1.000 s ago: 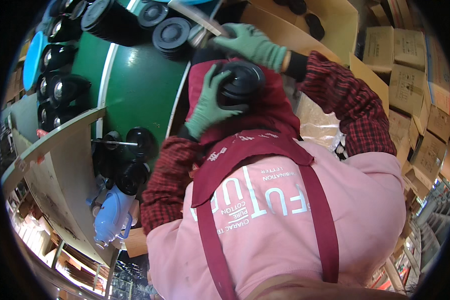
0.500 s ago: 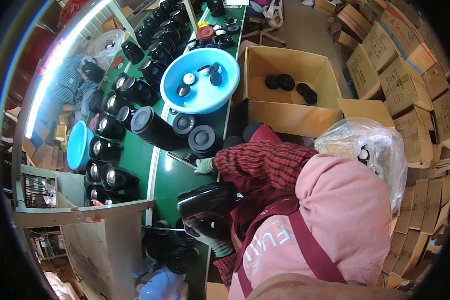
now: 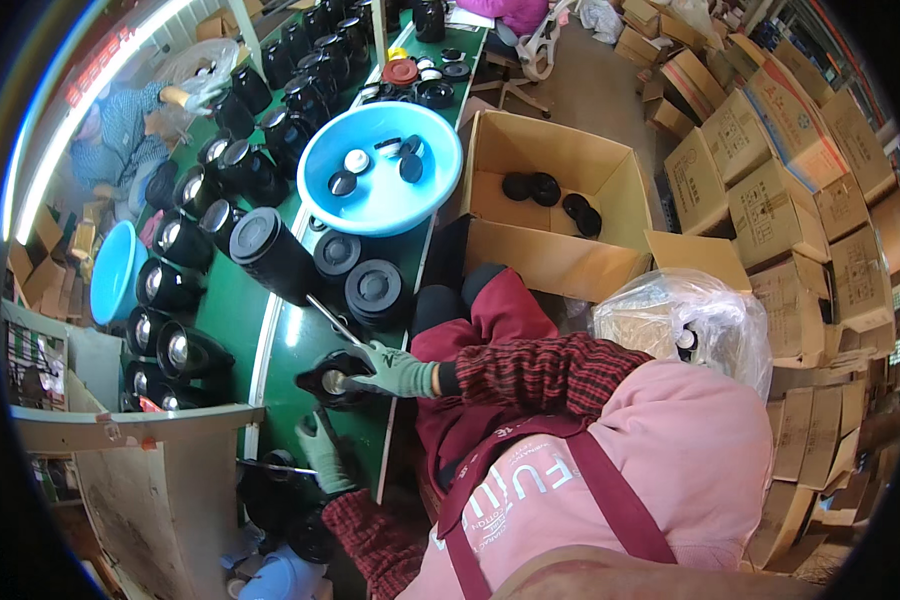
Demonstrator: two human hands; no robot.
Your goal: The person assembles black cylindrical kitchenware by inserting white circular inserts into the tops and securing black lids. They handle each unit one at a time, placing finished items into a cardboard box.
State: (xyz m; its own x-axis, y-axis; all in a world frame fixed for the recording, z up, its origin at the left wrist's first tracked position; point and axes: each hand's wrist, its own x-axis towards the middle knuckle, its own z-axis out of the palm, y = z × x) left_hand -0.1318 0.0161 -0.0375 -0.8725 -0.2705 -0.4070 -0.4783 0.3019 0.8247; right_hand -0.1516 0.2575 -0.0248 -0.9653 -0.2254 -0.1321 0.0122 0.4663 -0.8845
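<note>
The right hand, in a grey-green glove, has its fingers closed round the lower end of a metal rod, which slants up and left toward the base of a tall, leaning stack of black discs. Under that hand, on the green tabletop, is a glossy black vessel with a silvery round part by the fingertips; whether the vessel stands or lies I cannot tell. The left hand, gloved alike, is just beside the vessel on its near side, thumb and fingers spread with nothing between them; whether it touches the vessel I cannot tell.

Just beyond the rod are 2 shorter stacks of black discs, and past them a blue basin with small black and white caps inside. Beside the table, an open cardboard box holds 4 black round pieces. Across the table, a co-worker's gloved hand is near other black vessels
</note>
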